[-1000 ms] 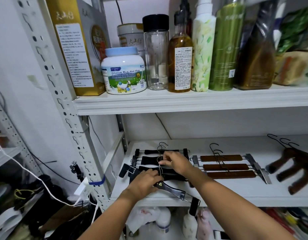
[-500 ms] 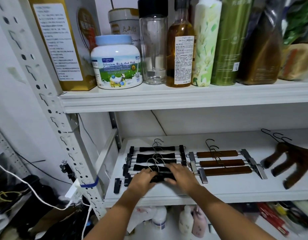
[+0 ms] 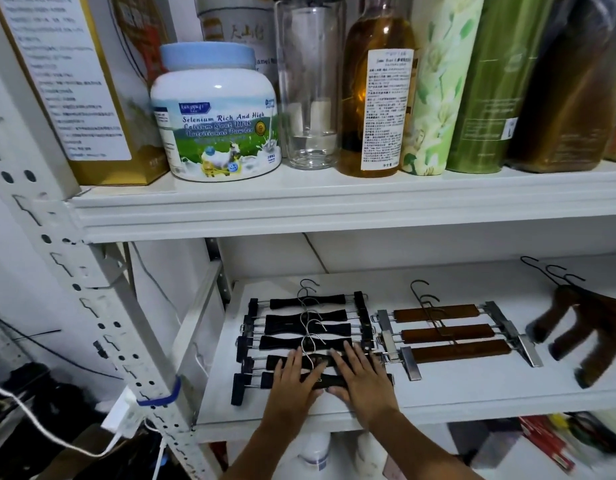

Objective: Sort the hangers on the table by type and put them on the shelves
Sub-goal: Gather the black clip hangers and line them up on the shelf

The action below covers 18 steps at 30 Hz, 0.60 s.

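Black hanger (image 3: 325,380) nr shelf (image 3: 472,398) edge

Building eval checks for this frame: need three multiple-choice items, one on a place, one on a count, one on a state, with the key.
1. Where do the brown clip hangers lie?
A. Hanging from a rail
B. Right of the black clip hangers, on the lower shelf
C. Left of the black ones

2. How many brown clip hangers are there?
A. Two
B. Three
C. Five

3. What are the hands doing?
A. Both rest on the front black hanger
B. One lifts a brown hanger
C. Both are off the shelf

Key:
1 B: the two groups lie side by side on one board.
2 B: three wooden bars lie in a row.
3 A: the left hand and right hand lie across it, fingers extended.
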Each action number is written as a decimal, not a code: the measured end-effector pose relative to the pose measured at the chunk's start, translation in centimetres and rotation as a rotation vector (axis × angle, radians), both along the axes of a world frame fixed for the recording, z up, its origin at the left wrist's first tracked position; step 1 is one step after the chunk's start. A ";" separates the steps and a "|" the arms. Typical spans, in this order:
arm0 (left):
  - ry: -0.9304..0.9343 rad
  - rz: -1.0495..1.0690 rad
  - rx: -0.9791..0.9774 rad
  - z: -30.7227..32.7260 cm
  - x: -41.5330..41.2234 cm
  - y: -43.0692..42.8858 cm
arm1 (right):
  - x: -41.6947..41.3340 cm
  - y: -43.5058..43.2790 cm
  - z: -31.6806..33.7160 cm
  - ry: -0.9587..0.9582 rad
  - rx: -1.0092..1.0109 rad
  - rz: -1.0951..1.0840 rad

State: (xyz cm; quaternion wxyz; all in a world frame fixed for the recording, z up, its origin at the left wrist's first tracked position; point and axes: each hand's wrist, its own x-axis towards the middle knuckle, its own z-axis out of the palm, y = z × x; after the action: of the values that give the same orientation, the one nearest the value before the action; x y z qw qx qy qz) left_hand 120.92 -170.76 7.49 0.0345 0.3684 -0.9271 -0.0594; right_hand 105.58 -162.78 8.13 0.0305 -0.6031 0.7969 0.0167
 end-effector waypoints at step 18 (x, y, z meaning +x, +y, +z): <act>-0.054 0.078 0.119 1.0 -1.7 -1.9 | -0.8 -1.9 2.6 0.005 0.151 -0.009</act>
State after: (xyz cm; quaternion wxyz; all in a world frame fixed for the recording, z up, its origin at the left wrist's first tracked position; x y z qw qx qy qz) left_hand 119.23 -172.70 8.50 -0.0101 0.4072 -0.9074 -0.1029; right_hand 104.76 -164.70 10.72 0.0740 -0.5953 0.7962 0.0784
